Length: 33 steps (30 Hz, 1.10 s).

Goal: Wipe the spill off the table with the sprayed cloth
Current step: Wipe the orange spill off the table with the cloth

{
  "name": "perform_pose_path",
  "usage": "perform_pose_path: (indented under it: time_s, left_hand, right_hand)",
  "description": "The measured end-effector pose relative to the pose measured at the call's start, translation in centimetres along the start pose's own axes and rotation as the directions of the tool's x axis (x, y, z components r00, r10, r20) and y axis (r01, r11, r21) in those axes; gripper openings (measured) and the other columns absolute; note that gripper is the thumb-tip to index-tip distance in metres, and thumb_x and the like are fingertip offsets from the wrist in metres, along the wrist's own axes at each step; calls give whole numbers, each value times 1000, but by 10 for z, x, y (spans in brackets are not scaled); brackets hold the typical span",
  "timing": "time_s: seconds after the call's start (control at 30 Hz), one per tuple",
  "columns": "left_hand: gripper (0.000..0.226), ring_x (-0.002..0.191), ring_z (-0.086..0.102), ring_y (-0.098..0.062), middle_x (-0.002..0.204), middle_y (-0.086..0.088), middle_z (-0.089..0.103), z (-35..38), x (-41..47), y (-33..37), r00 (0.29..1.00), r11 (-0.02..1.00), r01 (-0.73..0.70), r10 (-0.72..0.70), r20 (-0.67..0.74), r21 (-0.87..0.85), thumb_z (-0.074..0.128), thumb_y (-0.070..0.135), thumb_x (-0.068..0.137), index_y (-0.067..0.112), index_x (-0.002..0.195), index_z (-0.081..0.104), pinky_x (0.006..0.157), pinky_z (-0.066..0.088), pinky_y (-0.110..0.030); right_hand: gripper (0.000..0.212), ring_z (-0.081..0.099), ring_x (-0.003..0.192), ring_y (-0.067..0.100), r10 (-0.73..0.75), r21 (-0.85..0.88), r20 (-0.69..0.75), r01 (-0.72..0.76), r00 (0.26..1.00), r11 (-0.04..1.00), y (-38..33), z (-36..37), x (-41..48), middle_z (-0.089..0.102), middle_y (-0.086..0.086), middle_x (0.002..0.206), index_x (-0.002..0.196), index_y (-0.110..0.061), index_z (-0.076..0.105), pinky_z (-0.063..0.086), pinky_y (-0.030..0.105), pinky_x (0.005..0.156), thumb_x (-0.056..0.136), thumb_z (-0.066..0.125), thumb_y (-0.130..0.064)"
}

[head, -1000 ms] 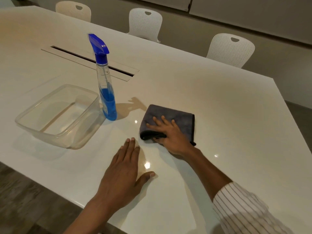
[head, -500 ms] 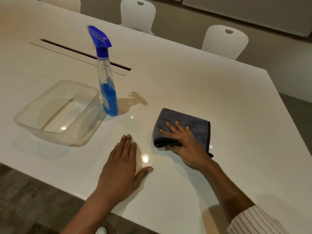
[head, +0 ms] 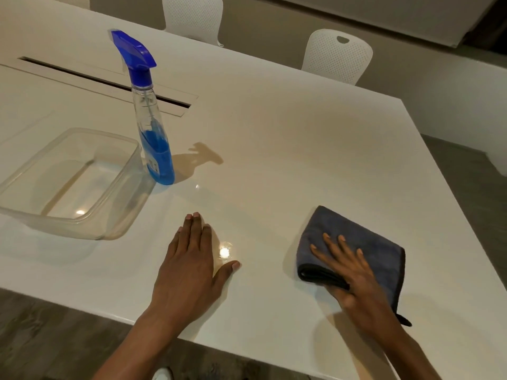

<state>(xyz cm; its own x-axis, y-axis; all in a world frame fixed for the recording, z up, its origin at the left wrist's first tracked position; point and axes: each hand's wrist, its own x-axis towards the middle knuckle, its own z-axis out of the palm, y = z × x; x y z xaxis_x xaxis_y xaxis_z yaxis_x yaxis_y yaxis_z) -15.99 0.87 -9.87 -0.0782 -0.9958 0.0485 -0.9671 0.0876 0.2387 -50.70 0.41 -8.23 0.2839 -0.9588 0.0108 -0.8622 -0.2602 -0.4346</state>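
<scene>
A folded dark grey cloth [head: 365, 239] lies on the glossy white table [head: 288, 138], to the right of its middle. My right hand [head: 349, 272] presses down on the cloth with fingers spread, the thumb at its near folded edge. My left hand [head: 189, 270] rests flat on the bare table to the left, palm down and holding nothing. I cannot make out a distinct spill; only bright light reflections show on the surface near my left hand.
A spray bottle [head: 155, 141] with blue liquid stands upright beside a clear plastic tub [head: 82, 222] at the left. A cable slot [head: 96, 80] runs behind them. Two white chairs [head: 336, 56] [head: 193, 17] stand at the far side. The table's near edge is just below my wrists.
My right hand has slid the cloth to the right and a little nearer, away from the bottle. My left hand has stayed flat in the same spot.
</scene>
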Motion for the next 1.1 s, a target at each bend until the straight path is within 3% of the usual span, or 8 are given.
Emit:
perform_pose_path:
  time_s: [0.17,0.3,0.43,0.57,0.73,0.83,1.0,1.1]
  left_hand:
    - [98,163,11,-33,175,-20,12,3,-1,0,1000,1000,-29,29,-9,1,27,74,101,0,165,24,130,10,-42]
    - [78,159,24,-33,170,-22,30,5,-1,13,989,991,-135,135,-54,-6,41,57,104,0,158,39,127,19,-44]
    - [80,161,21,-31,173,-19,24,10,-1,43,965,965,-264,264,-4,-9,25,59,105,2,159,39,130,15,-42]
    - [83,161,23,-33,172,-22,26,20,-5,68,951,951,-309,309,-24,7,29,62,105,0,158,40,132,16,-43]
    - [80,160,24,-33,171,-22,26,25,-8,82,944,944,-328,328,-19,26,34,60,105,0,158,40,132,17,-43]
    - [78,159,27,-34,170,-23,28,26,-6,90,944,943,-330,331,-20,35,34,57,106,-1,157,43,132,21,-44]
    - [82,159,27,-38,169,-27,29,33,6,111,938,938,-344,346,-29,43,37,60,106,-5,156,41,128,23,-48]
    - [84,160,22,-38,170,-27,25,37,7,129,925,925,-379,379,-15,21,33,61,106,-5,157,38,128,20,-49]
  right_hand:
    - [72,-14,160,7,11,-61,-9,-12,1000,998,-43,30,-6,-1,-24,172,158,-57,15,-7,49,131,97,46,-34]
    - [73,-20,159,9,-27,-156,30,31,999,987,-58,41,17,-7,-21,172,158,-58,11,-11,46,130,102,50,-32]
    - [74,-12,161,13,25,-148,-10,-26,1000,989,-40,27,36,-2,-18,173,159,-54,13,-6,46,131,105,51,-23]
    - [76,-9,162,18,178,-132,-91,-189,980,973,-13,14,18,-3,-16,173,158,-54,10,-2,51,131,104,53,-21]
    - [88,-17,160,12,144,-164,-116,-162,983,973,-18,23,-26,-7,-20,173,159,-56,5,-6,48,131,100,59,-18]
    - [86,-16,160,11,125,-167,-100,-140,987,976,-4,16,-22,-6,-22,172,159,-56,7,-7,46,130,101,58,-19]
    - [73,-4,162,20,232,-158,-113,-248,966,956,48,-11,23,1,-14,173,160,-52,14,1,52,131,105,54,-25]
    - [74,-5,162,22,237,-171,-108,-253,966,952,52,-12,19,-1,-11,173,160,-50,10,-3,49,129,106,53,-26]
